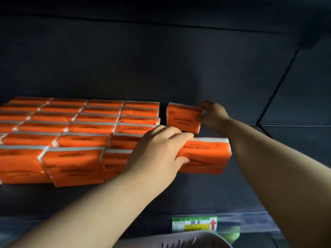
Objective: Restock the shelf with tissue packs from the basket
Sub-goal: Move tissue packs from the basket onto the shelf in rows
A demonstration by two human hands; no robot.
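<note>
Several rows of orange tissue packs point(75, 133) lie on the dark shelf point(202, 192), filling its left part. My left hand point(161, 151) grips the left end of an orange pack point(206, 156) printed COTTON TISSUE, held just right of the front rows. Farther back, my right hand point(211, 115) pinches the right end of another orange pack point(182, 117), which stands at the back of the shelf, right of the rear rows. Only the rim of the grey basket point(179, 240) shows at the bottom edge.
The dark back wall point(161, 68) closes the shelf behind the packs. A side panel point(293, 90) bounds it on the right. A green and yellow price label point(195, 223) with a red arrow sits on the front edge. Bare shelf lies right of the packs.
</note>
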